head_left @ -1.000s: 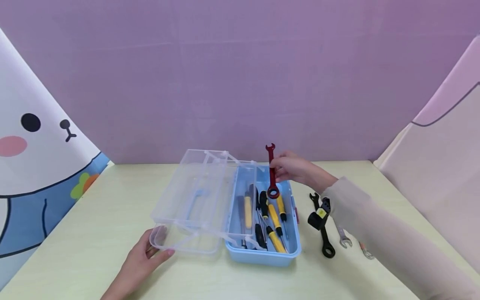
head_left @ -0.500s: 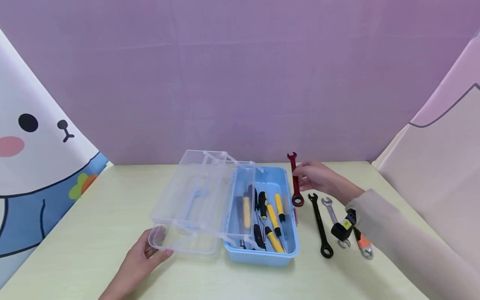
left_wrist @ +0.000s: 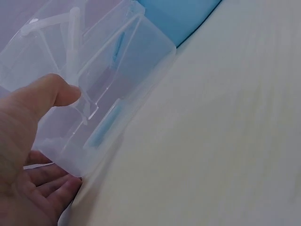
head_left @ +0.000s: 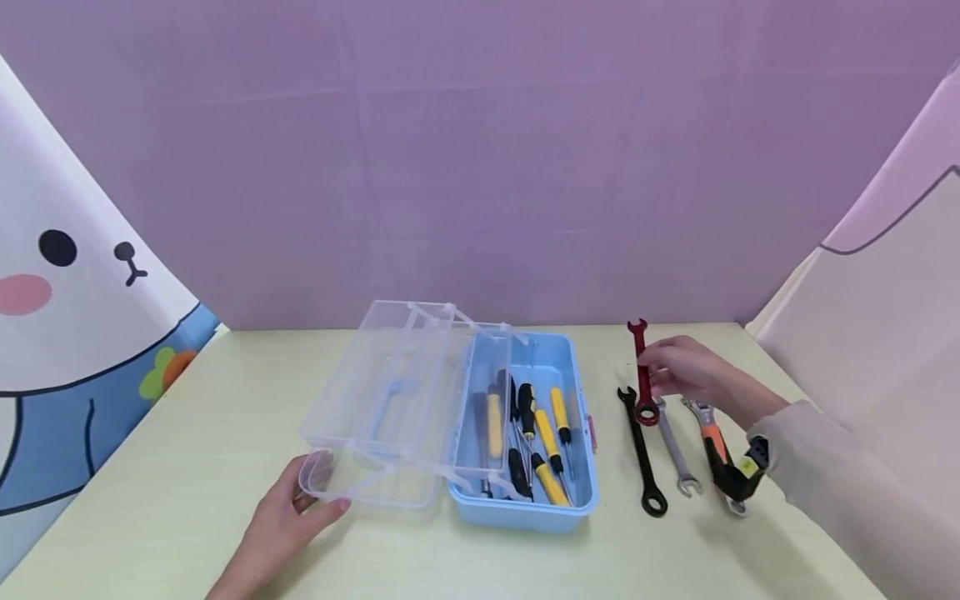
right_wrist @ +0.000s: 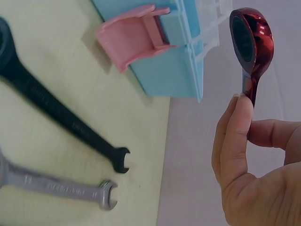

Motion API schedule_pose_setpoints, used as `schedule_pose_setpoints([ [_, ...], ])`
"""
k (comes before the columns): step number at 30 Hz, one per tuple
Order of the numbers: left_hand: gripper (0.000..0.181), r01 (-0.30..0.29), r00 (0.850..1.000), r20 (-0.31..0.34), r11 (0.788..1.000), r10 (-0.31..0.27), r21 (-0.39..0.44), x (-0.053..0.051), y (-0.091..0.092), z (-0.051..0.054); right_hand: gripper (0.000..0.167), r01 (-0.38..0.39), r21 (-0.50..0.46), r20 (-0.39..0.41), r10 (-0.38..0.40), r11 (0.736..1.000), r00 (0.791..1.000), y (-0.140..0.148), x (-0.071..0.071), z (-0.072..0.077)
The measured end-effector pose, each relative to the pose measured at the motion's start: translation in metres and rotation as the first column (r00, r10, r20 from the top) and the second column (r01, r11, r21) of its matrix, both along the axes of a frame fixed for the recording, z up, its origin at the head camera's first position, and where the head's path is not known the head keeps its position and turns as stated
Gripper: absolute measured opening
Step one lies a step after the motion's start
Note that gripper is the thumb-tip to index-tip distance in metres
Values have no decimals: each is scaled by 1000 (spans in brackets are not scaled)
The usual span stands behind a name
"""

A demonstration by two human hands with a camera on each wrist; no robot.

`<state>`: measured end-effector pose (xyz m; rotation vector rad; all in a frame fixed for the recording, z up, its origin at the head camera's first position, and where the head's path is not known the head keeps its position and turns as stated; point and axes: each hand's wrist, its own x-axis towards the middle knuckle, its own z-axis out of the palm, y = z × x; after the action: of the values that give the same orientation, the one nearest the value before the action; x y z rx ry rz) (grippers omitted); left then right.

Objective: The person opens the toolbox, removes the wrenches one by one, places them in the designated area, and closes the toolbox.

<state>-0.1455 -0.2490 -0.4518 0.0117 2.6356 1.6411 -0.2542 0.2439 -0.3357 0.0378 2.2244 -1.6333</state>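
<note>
Between thumb and fingers my right hand point(head_left: 681, 367) pinches a red combination wrench point(head_left: 642, 375), its ring end downward in the head view. It is held above the table, over the tops of a black combination wrench point(head_left: 642, 454) and a silver open-end wrench point(head_left: 677, 454). At the left, my left hand point(head_left: 281, 512) grips the front left corner of the clear plastic lid point(head_left: 360, 383), thumb on one side and fingers underneath. That lid belongs to a light blue toolbox point(head_left: 517, 518), which stands opened with several yellow and black screwdrivers point(head_left: 547, 433) inside.
An adjustable wrench point(head_left: 714, 442) with an orange and black handle lies at the right, partly covered by the wrist camera. A pink latch point(right_wrist: 131, 37) sticks out from the toolbox side. A purple cloth backdrop point(head_left: 480, 167) stands behind the table.
My right hand has carried the red wrench rightward, from over the toolbox to above the wrenches on the table. My left hand has stayed at the lid.
</note>
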Motion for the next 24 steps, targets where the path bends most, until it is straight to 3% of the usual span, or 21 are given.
schedule_pose_setpoints([
  [6, 68, -13, 999, -35, 999, 12, -32, -1, 6, -4, 24, 24, -20, 3, -24, 1000, 1000, 16, 4, -5],
  [15, 66, 12, 999, -53, 1000, -11, 28, -3, 14, -2, 14, 67, 5, 10, -67, 998, 998, 52, 14, -11],
  [24, 66, 5, 997, -78, 1000, -5, -3, -4, 24, -4, 19, 118, 6, 57, -119, 993, 991, 90, 34, -23],
])
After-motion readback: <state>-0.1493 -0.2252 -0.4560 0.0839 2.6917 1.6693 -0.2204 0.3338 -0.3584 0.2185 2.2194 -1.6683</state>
